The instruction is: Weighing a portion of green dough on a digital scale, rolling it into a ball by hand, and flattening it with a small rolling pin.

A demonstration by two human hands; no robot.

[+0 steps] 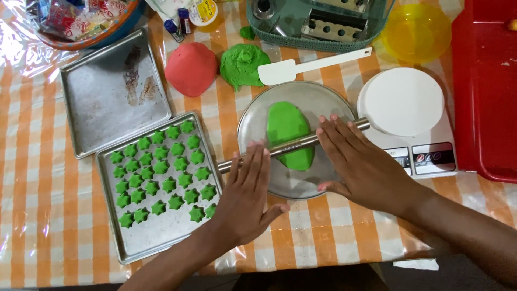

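Note:
A flattened oval of green dough [287,129] lies on a round metal plate [323,102]. A steel rolling pin [293,145] rests across the dough. My left hand [245,196] lies flat with its fingertips on the pin's left part. My right hand [358,161] lies flat with its fingers on the pin's right part. Neither hand curls around the pin. To the left, a metal baking tray [156,240] holds several green star-shaped dough pieces [161,170].
An empty baking tray [110,91] sits at back left. A red dough lump [191,68], a green dough lump [243,64] and a white spatula [307,67] lie behind the plate. A white kitchen scale [406,116], yellow bowl [416,31] and red tray [484,86] stand at right.

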